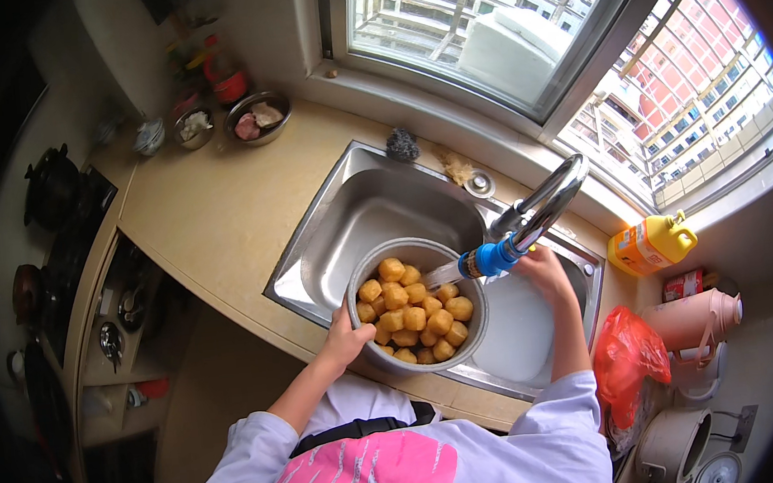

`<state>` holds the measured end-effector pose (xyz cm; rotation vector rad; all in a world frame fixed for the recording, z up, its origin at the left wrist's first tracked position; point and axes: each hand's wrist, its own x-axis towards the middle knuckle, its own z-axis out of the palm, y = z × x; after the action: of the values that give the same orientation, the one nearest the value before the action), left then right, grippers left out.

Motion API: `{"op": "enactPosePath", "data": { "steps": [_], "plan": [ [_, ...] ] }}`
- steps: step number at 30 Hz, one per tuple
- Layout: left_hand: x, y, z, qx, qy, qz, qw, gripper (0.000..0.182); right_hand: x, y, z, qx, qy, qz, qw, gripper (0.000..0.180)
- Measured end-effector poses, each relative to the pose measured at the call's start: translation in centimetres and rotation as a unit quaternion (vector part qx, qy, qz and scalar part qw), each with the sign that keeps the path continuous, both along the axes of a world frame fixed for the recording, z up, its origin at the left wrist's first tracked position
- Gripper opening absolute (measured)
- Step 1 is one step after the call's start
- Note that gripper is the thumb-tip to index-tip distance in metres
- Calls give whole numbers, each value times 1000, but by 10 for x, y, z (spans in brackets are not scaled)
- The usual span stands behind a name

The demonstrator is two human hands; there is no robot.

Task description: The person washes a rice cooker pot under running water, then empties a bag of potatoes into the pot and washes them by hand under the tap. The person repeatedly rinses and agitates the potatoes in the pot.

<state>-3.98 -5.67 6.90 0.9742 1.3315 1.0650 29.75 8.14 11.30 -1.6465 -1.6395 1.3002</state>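
Observation:
My left hand (pixel 348 340) grips the left rim of a round grey metal pot (pixel 478 326), thumb over the edge. The pot is nearly full of golden-brown pieces (pixel 414 317) that look like fried tofu puffs. It sits at the front of the stainless steel double sink (pixel 337 225), partly over the left basin. Water runs into it from the blue nozzle (pixel 493 258) of the chrome faucet (pixel 568 173). My right hand (pixel 544 271) is raised beside the nozzle, above the right basin. Its fingertips are partly hidden behind the faucet, so its hold is unclear.
Whitish water (pixel 513 330) stands in the right basin. A steel wool scrubber (pixel 402 145) and a drain strainer (pixel 479 184) lie behind the sink. Metal bowls of meat (pixel 260 121) stand at the back left. A yellow jug (pixel 652 244), red plastic bag (pixel 627 359) and pink thermos (pixel 692 319) crowd the right.

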Motion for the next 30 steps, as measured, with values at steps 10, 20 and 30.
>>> {"op": "enactPosePath", "data": {
  "steps": [10,20,30],
  "plan": [
    [5,-6,6,-3,-18,37,999,73,95,147,-133,-27,-292,-293,910,25],
    [1,-7,7,-22,-29,10,999,76,94,129,-114,51,-402,-171,898,55],
    [5,-5,11,15,-18,28,999,69,-51,-56,-15,167,-140,193,957,9]
  ]
}}
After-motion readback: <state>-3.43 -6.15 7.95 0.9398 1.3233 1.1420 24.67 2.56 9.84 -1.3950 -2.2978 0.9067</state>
